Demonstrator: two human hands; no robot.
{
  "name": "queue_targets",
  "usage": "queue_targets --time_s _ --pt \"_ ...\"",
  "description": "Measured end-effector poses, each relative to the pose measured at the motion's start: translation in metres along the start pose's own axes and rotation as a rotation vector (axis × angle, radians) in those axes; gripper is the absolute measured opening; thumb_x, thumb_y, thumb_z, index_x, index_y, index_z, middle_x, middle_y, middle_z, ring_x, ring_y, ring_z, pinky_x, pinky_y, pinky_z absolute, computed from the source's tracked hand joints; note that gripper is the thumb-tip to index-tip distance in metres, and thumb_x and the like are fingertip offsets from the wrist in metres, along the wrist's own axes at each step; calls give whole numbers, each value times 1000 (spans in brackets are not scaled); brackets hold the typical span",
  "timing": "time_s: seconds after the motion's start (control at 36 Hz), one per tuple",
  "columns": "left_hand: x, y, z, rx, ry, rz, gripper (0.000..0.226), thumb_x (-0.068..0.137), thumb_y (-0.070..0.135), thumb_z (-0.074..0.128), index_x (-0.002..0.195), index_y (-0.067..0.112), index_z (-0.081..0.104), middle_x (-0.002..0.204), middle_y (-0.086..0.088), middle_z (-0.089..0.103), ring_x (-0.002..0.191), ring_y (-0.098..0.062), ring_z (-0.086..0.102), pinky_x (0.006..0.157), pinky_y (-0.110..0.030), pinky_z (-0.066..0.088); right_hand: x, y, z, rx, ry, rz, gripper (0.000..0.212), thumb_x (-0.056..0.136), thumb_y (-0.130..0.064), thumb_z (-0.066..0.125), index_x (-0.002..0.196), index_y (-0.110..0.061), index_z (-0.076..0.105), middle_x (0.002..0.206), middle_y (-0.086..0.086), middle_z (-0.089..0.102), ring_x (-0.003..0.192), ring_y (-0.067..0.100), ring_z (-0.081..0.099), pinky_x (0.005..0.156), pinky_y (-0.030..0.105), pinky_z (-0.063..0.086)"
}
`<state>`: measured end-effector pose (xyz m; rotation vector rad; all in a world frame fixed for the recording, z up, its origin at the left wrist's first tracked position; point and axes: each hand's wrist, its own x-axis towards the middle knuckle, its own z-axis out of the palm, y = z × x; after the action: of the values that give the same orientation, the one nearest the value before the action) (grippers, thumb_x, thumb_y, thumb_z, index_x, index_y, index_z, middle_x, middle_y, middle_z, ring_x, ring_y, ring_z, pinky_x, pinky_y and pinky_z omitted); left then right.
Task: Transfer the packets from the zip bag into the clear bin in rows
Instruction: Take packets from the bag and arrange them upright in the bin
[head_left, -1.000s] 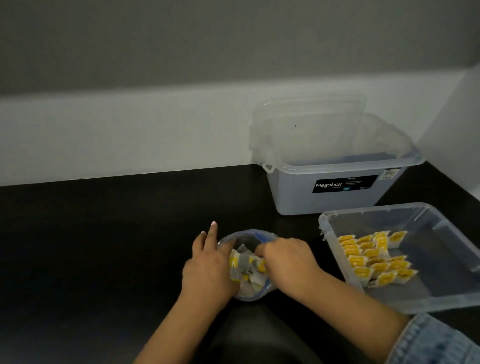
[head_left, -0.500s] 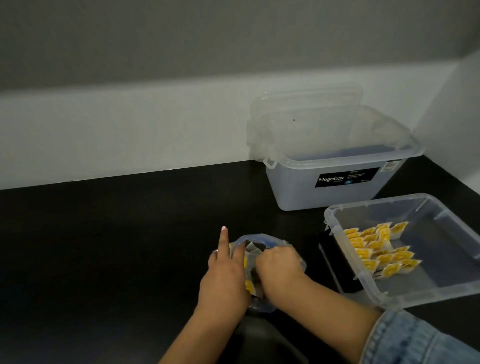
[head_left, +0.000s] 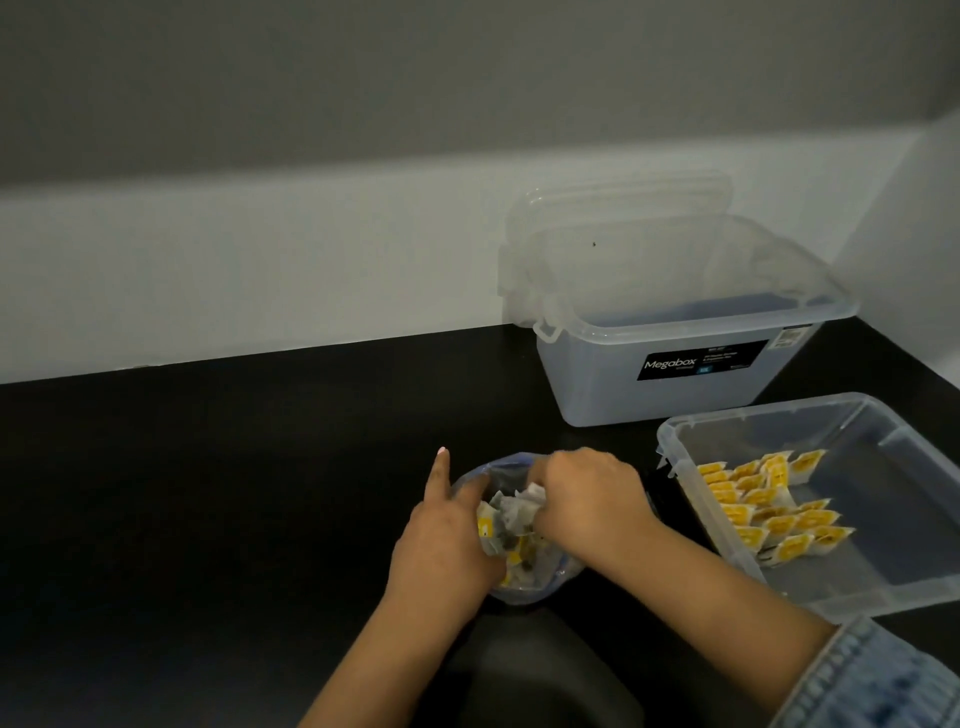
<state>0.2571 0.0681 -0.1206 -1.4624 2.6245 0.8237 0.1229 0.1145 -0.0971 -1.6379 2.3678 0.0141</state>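
A clear zip bag (head_left: 540, 584) with a blue rim lies open on the black table, full of white and yellow packets (head_left: 511, 519). My left hand (head_left: 447, 540) holds the bag's left edge, its forefinger pointing up. My right hand (head_left: 589, 496) reaches into the bag's mouth, fingers curled among the packets; what they grip is hidden. To the right sits the shallow clear bin (head_left: 691, 499), holding several yellow packets (head_left: 769, 504) laid in rough rows at its left side.
A deeper clear box (head_left: 685, 384) labelled Megabox stands behind the bin, against the white wall, its lid leaning behind it. The black table (head_left: 208, 493) stretches to the left. A denim sleeve (head_left: 872, 680) covers my right forearm.
My right hand has stayed in the bag, shifting a little among the packets. My left forefinger has lifted off the bag's edge. The view has shifted slightly.
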Motion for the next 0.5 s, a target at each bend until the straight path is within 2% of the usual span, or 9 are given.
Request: queue_targets --time_s 0.08,0.22,0.28,0.36,0.42,0.47,0.5 --pt "0 2 -4 -33 1 5 75 79 36 71 141 41 29 158 6 -9 135 -14 34 90 -21 37 -2 5 -11 171 4 30 23 79 -31 69 101 -29 64 90 -7 63 85 12 62 73 29 54" --pt "1 0 -15 -135 1 10 67 77 29 74 135 43 41 158 6 9 141 -12 25 106 -27 33 0 20 -23 500 -42 119 22 69 -22 76 89 -28 71 83 -8 70 80 10 65 77 33 56" --pt "1 -3 -21 -220 30 25 57 79 22 73 128 41 50 155 7 20 140 -11 27 106 -25 31 -1 25 -26 642 -44 154 21 69 -16 78 87 -26 72 83 -7 72 81 9 67 81 34 56" --pt "1 -7 -28 -376 164 58 41 83 13 67 117 35 60 145 10 39 130 -6 39 101 -20 35 -3 30 -31 769 -3 177 22 69 -13 79 89 -24 73 85 -5 73 83 11 68 86 38 55" --pt "1 -7 -32 -488 248 62 36 86 9 62 113 33 60 129 13 52 113 1 50 89 -15 43 -5 30 -35 790 22 175 23 71 -13 78 91 -23 73 87 -3 73 85 12 68 87 39 55" --pt "2 -5 -36 -608 256 29 33 89 6 58 108 33 59 114 13 59 97 3 57 76 -12 46 -5 28 -37 795 48 164 22 72 -14 78 90 -24 72 88 -3 73 85 13 68 87 39 55" --pt "2 -3 -39 -697 230 -2 31 90 5 55 106 31 59 110 10 62 94 0 60 75 -15 48 -6 27 -37 789 61 157 22 72 -15 78 89 -25 71 88 -4 73 85 12 68 86 39 55"
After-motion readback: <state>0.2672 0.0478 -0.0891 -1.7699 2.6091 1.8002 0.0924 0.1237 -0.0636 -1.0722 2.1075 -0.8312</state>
